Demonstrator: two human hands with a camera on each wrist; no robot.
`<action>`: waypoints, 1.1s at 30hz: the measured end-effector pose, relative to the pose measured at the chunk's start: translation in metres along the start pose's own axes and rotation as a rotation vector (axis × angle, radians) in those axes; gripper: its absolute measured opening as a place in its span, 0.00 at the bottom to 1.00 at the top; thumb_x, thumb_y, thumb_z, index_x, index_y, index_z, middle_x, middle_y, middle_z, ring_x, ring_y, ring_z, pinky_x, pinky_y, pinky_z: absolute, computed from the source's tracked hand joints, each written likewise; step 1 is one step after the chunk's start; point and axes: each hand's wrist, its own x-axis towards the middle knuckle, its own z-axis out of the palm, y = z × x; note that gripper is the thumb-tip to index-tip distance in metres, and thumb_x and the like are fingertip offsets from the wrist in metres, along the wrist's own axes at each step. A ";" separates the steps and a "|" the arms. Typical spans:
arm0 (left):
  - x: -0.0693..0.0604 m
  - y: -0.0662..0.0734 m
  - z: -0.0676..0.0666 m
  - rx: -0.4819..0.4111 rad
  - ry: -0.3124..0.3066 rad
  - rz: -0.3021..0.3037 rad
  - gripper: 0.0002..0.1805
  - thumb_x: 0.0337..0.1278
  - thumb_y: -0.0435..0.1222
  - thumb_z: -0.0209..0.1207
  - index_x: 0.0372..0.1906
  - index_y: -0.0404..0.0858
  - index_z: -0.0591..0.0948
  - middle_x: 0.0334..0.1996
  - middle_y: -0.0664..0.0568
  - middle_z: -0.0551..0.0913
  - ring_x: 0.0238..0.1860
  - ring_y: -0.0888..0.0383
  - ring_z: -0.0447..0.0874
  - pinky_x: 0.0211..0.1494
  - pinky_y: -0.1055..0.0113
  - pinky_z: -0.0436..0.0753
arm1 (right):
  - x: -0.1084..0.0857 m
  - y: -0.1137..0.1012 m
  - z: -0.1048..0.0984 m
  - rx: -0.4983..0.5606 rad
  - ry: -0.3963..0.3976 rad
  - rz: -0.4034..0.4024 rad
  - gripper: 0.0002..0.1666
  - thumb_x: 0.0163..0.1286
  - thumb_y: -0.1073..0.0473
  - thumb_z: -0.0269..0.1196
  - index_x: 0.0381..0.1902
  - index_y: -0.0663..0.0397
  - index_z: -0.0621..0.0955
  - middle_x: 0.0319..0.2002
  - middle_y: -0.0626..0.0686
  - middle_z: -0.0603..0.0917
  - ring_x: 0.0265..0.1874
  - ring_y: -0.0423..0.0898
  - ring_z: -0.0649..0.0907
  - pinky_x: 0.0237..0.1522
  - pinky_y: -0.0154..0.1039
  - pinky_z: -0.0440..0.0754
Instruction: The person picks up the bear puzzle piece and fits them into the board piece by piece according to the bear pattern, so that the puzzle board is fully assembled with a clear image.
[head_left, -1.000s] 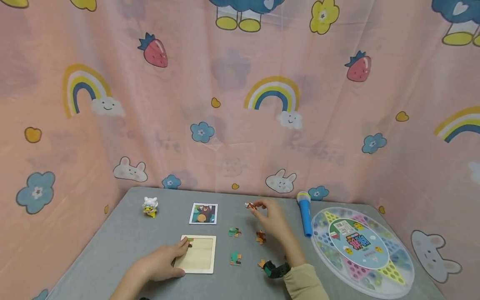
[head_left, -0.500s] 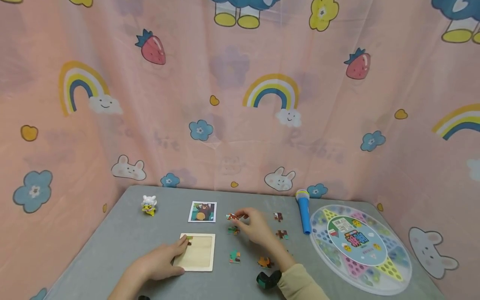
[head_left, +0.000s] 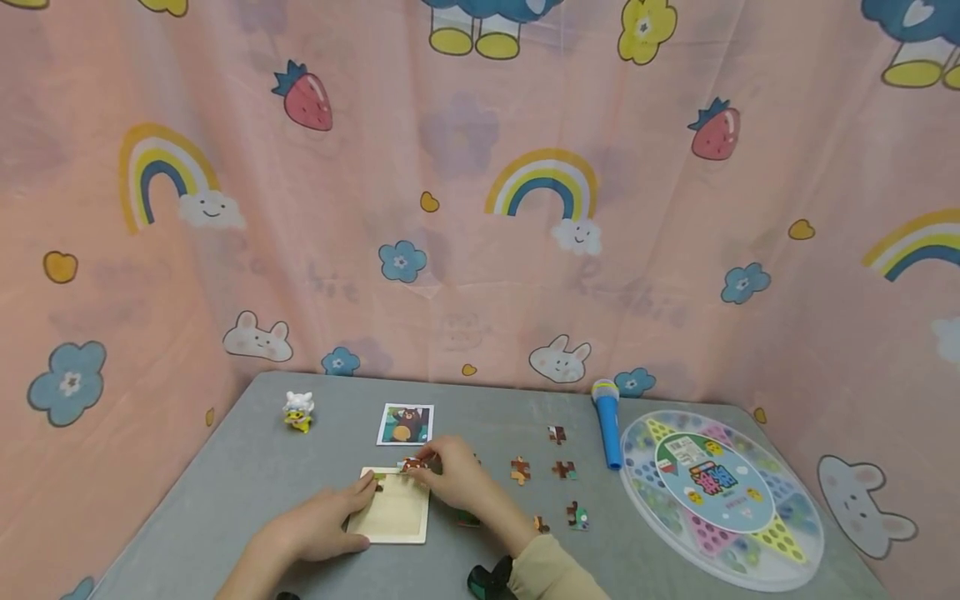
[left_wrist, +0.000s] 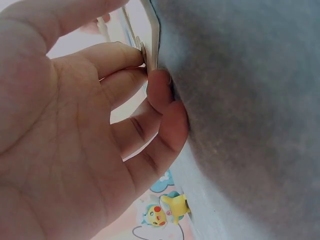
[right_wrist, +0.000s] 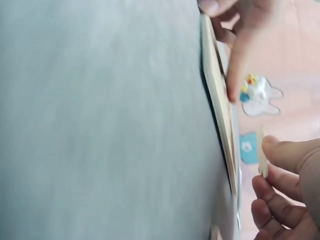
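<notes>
In the head view, a shallow wooden puzzle tray lies on the grey table. My left hand grips its left side, with thumb and fingers along the edge; the left wrist view shows curled fingers against the tray's rim. One small puzzle piece sits in the tray's upper left corner, by the index fingertip. My right hand pinches a brown and white puzzle piece over the far edge. The right wrist view shows this held puzzle piece edge-on between thumb and finger, apart from the tray.
Several loose puzzle pieces lie right of the tray, some partly hidden by my right arm. Behind it is a bear picture card. A small figurine stands far left. A blue toy microphone and a round game board lie right.
My right hand has picked the piece up off the back of the table and carried it left and nearer, over the tray's far edge. The left hand stays at the tray.
</notes>
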 end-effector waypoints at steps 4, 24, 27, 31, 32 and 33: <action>0.000 0.001 -0.002 -0.019 -0.005 -0.013 0.44 0.58 0.41 0.75 0.77 0.29 0.71 0.80 0.37 0.65 0.73 0.29 0.71 0.74 0.31 0.68 | 0.007 -0.010 0.006 -0.016 -0.052 -0.019 0.12 0.72 0.57 0.73 0.46 0.59 0.89 0.41 0.51 0.88 0.42 0.43 0.83 0.47 0.36 0.81; 0.004 0.004 0.006 0.091 0.065 0.175 0.43 0.53 0.30 0.73 0.76 0.30 0.72 0.74 0.36 0.74 0.74 0.33 0.72 0.71 0.34 0.73 | 0.008 -0.013 0.013 -0.132 -0.078 -0.054 0.11 0.67 0.52 0.77 0.41 0.52 0.90 0.38 0.45 0.86 0.41 0.38 0.79 0.46 0.34 0.78; 0.007 -0.002 0.010 0.086 0.033 0.200 0.41 0.55 0.29 0.69 0.77 0.30 0.71 0.75 0.33 0.72 0.75 0.34 0.71 0.72 0.37 0.74 | 0.007 -0.014 0.014 -0.144 -0.082 -0.044 0.12 0.68 0.50 0.76 0.41 0.51 0.90 0.39 0.44 0.85 0.43 0.39 0.79 0.47 0.36 0.77; 0.009 -0.003 0.011 0.076 0.023 0.186 0.40 0.55 0.29 0.68 0.76 0.29 0.71 0.75 0.31 0.71 0.75 0.33 0.70 0.73 0.37 0.72 | 0.007 -0.015 0.013 -0.145 -0.086 -0.026 0.12 0.67 0.50 0.77 0.41 0.49 0.90 0.40 0.44 0.85 0.46 0.41 0.80 0.47 0.38 0.76; 0.009 -0.003 0.011 0.077 0.024 0.182 0.41 0.55 0.30 0.68 0.76 0.29 0.71 0.76 0.32 0.71 0.76 0.33 0.69 0.73 0.37 0.72 | 0.007 -0.015 0.013 -0.146 -0.086 -0.024 0.12 0.67 0.50 0.77 0.41 0.49 0.90 0.40 0.43 0.85 0.46 0.41 0.80 0.47 0.38 0.75; 0.008 -0.001 0.010 0.055 0.023 0.167 0.41 0.54 0.30 0.69 0.76 0.29 0.71 0.76 0.32 0.70 0.76 0.33 0.68 0.74 0.35 0.71 | 0.007 -0.015 0.013 -0.146 -0.088 -0.020 0.11 0.67 0.50 0.77 0.42 0.49 0.90 0.40 0.43 0.85 0.46 0.41 0.80 0.47 0.38 0.75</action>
